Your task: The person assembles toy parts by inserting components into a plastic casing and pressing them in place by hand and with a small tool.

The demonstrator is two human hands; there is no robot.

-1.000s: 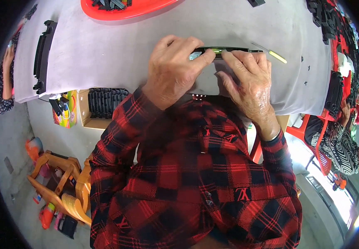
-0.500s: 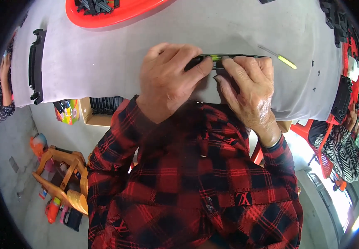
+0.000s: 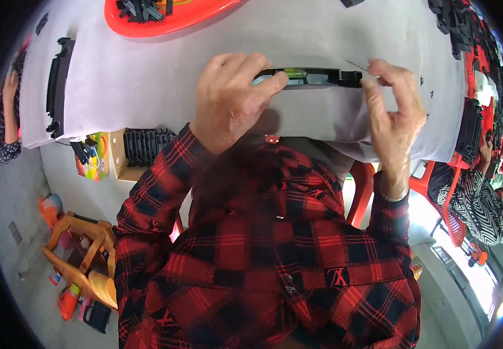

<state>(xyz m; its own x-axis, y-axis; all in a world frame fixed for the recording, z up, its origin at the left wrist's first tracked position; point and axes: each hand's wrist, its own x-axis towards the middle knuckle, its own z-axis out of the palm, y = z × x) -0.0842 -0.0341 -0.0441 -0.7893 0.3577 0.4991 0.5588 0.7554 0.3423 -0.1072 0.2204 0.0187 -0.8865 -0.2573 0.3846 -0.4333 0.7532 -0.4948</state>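
Note:
My left hand (image 3: 231,96) is closed around the left end of a long black spirit level (image 3: 315,78), thumb on top beside its yellow-green vial (image 3: 296,74). The level lies crosswise over the table, its hollow side with pale grey patches showing. My right hand (image 3: 394,102) is off the level's middle, close by its right end, thumb and bent fingers apart. Beyond those fingers a thin metal shaft (image 3: 356,65) of a small screwdriver pokes out; its yellow handle is hidden behind my hand.
A red tray (image 3: 170,26) of small black parts sits at the far left. A black slotted bar (image 3: 59,87) lies along the table's left edge, with more black parts (image 3: 452,26) at the far right. Below the table stands a carton (image 3: 120,168) of black pieces. Other people sit at both sides.
My right hand has left the level and moved right, over the screwdriver. My left hand keeps its hold, and the level now shows more of its hollow side. The view has shifted slightly.

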